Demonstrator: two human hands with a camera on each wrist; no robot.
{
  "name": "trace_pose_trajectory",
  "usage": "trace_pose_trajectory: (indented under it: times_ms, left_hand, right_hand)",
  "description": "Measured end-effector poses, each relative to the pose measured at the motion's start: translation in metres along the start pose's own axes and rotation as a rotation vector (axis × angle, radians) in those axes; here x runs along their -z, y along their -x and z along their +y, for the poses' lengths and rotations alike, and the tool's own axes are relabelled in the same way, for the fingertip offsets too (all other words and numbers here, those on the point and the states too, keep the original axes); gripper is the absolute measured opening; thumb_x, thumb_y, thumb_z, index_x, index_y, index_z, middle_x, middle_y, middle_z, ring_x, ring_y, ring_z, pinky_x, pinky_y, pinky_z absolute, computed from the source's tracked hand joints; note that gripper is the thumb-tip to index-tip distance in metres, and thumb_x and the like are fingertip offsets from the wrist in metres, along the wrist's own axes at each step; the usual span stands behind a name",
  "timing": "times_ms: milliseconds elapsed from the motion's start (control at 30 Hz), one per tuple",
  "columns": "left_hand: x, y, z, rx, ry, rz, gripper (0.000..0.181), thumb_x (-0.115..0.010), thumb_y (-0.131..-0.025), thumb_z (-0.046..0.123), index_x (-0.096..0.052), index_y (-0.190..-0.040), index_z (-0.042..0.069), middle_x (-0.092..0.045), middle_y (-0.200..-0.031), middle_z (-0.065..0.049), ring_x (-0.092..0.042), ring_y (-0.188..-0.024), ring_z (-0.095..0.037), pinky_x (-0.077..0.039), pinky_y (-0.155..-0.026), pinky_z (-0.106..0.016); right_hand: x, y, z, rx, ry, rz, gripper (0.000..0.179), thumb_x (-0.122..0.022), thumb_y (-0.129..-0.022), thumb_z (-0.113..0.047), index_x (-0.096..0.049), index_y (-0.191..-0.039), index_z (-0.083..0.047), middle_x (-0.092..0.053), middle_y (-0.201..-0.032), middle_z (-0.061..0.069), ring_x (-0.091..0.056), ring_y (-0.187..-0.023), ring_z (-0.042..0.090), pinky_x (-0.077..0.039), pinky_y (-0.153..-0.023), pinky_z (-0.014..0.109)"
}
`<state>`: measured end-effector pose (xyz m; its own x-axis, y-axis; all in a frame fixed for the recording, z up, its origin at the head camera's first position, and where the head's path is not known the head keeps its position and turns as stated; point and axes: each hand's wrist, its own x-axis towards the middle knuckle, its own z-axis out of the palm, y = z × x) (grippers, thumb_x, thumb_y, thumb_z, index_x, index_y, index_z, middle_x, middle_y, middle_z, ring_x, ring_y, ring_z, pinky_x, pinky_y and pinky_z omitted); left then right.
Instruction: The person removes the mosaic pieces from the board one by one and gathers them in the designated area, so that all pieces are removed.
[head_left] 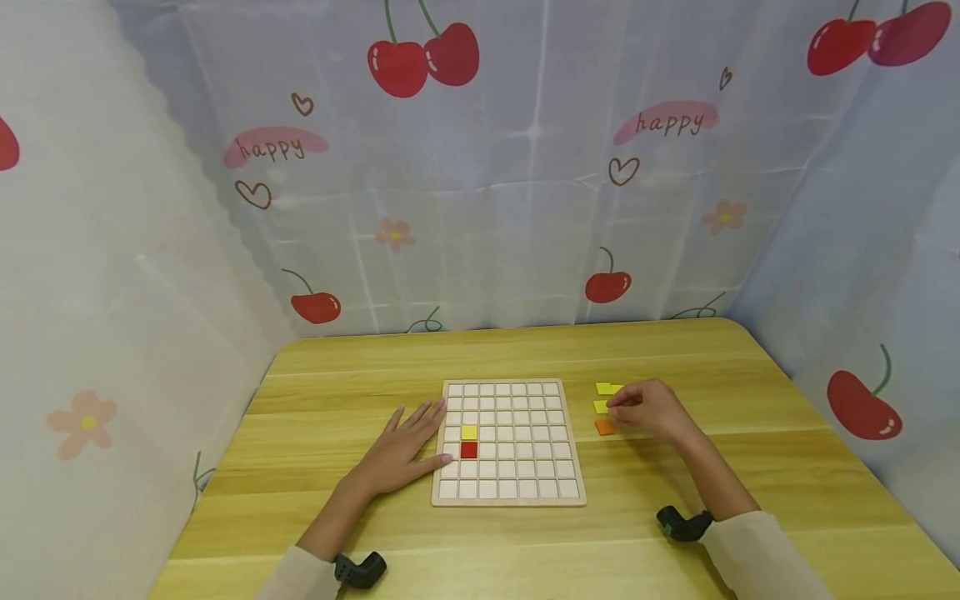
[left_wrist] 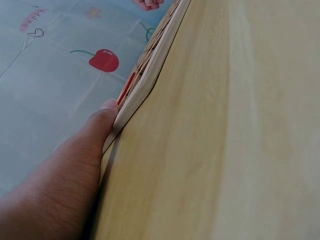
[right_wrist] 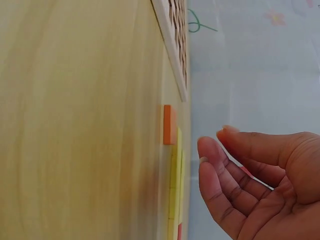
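A light wooden grid board [head_left: 510, 502] lies on the table, with a yellow tile [head_left: 469, 432] directly behind a red tile [head_left: 468, 450] in its second column from the left. My left hand [head_left: 397, 457] is spread flat, its fingertips and thumb resting on the board's left edge. To the right of the board, my right hand [head_left: 654, 410] is above loose yellow tiles [head_left: 602, 389] and partly hides them. An orange tile [head_left: 604, 427] lies nearest me there. In the right wrist view, the thumb and loosely bent fingers [right_wrist: 212, 180] are apart, with nothing visible between them.
The wooden table [head_left: 360, 367] runs back to a curtain [head_left: 495, 167] printed with cherries, and more curtain hangs at both sides. A dark wrist device [head_left: 362, 571] sits on the left wrist, another [head_left: 684, 524] on the right. A bit of red [right_wrist: 179, 232] shows beyond the yellow tiles.
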<state>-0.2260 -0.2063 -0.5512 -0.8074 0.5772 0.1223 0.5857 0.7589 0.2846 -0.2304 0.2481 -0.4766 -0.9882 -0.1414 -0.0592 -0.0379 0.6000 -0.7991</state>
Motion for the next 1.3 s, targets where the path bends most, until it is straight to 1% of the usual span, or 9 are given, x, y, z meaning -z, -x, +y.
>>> trace_pose_trajectory:
  times_ms: [133,333,433,533,733,867,1000,1067,1300]
  left_hand:
    - [0.001,-0.001,0.0,-0.005,0.0,0.001,0.089,-0.04,-0.099,0.071,-0.016,-0.164,0.016,-0.014,-0.17,0.002,-0.016,-0.155,-0.027,-0.004,-0.122,-0.061]
    - [0.002,0.002,0.002,-0.001,0.019,-0.001,0.089,-0.042,-0.099,0.07,-0.016,-0.164,0.016,-0.015,-0.17,-0.001,-0.016,-0.155,-0.028,-0.004,-0.122,-0.061]
    - [0.001,0.004,0.003,0.005,0.022,-0.012,0.089,-0.041,-0.099,0.07,-0.014,-0.164,0.017,-0.013,-0.17,0.0,-0.015,-0.155,-0.027,-0.004,-0.122,-0.061]
    - [0.0,0.005,0.004,0.002,0.024,-0.015,0.088,-0.04,-0.099,0.07,-0.014,-0.164,0.017,-0.012,-0.17,0.0,-0.015,-0.155,-0.027,-0.004,-0.121,-0.062]
    - [0.001,0.002,0.003,-0.002,0.008,-0.008,0.088,-0.04,-0.099,0.071,-0.015,-0.164,0.017,-0.013,-0.17,0.001,-0.015,-0.155,-0.026,-0.006,-0.121,-0.063]
    - [0.002,0.001,0.002,0.004,0.003,-0.021,0.088,-0.039,-0.099,0.071,-0.012,-0.165,0.018,-0.011,-0.17,0.003,-0.014,-0.156,-0.025,-0.004,-0.122,-0.061]
    - [0.002,0.001,0.001,0.001,0.01,-0.019,0.088,-0.039,-0.099,0.071,-0.013,-0.165,0.018,-0.012,-0.17,0.001,-0.015,-0.155,-0.027,-0.004,-0.122,-0.061]
    - [0.003,0.001,0.001,-0.004,0.013,-0.017,0.088,-0.039,-0.099,0.07,-0.014,-0.164,0.017,-0.012,-0.17,0.001,-0.016,-0.155,-0.028,-0.005,-0.122,-0.062]
    - [0.003,0.002,0.002,0.0,0.014,-0.018,0.089,-0.04,-0.099,0.071,-0.014,-0.164,0.016,-0.013,-0.17,0.0,-0.015,-0.155,-0.027,-0.005,-0.122,-0.061]
  right_hand:
    - [-0.001,0.004,-0.01,0.043,0.008,0.011,0.015,-0.073,-0.093,-0.005,-0.075,-0.102,0.006,-0.074,-0.094,0.012,-0.07,-0.081,0.023,-0.061,-0.073,0.036]
    - [-0.01,0.007,-0.019,0.084,-0.001,0.009,0.013,-0.074,-0.092,-0.004,-0.076,-0.101,0.005,-0.074,-0.092,0.01,-0.068,-0.082,0.021,-0.059,-0.071,0.033]
    - [-0.016,0.008,-0.022,0.097,-0.01,-0.006,0.012,-0.074,-0.091,-0.003,-0.076,-0.1,0.005,-0.074,-0.089,0.008,-0.067,-0.08,0.021,-0.06,-0.071,0.035]
    - [-0.02,0.009,-0.026,0.103,-0.022,-0.011,0.01,-0.074,-0.091,-0.002,-0.076,-0.099,0.005,-0.073,-0.088,0.008,-0.068,-0.079,0.024,-0.061,-0.072,0.039]
    - [-0.026,0.01,-0.039,0.137,-0.045,-0.022,0.012,-0.073,-0.092,-0.003,-0.075,-0.099,0.006,-0.073,-0.09,0.018,-0.07,-0.078,0.034,-0.061,-0.069,0.043]
    - [-0.035,0.008,-0.047,0.156,-0.057,-0.031,0.012,-0.073,-0.092,-0.004,-0.075,-0.099,0.005,-0.073,-0.087,0.017,-0.069,-0.076,0.037,-0.059,-0.062,0.035]
    - [-0.046,0.005,-0.053,0.193,-0.074,-0.054,0.012,-0.074,-0.092,-0.005,-0.076,-0.098,0.005,-0.073,-0.086,0.012,-0.07,-0.075,0.034,-0.059,-0.064,0.028]
    - [-0.052,0.003,-0.056,0.215,-0.088,-0.074,0.011,-0.074,-0.092,-0.005,-0.076,-0.098,0.005,-0.073,-0.086,0.011,-0.071,-0.075,0.035,-0.06,-0.068,0.03]
    - [-0.074,0.001,-0.072,0.259,-0.09,-0.11,0.005,-0.074,-0.091,-0.004,-0.077,-0.095,-0.001,-0.072,-0.085,0.01,-0.07,-0.073,0.037,-0.06,-0.065,0.034]
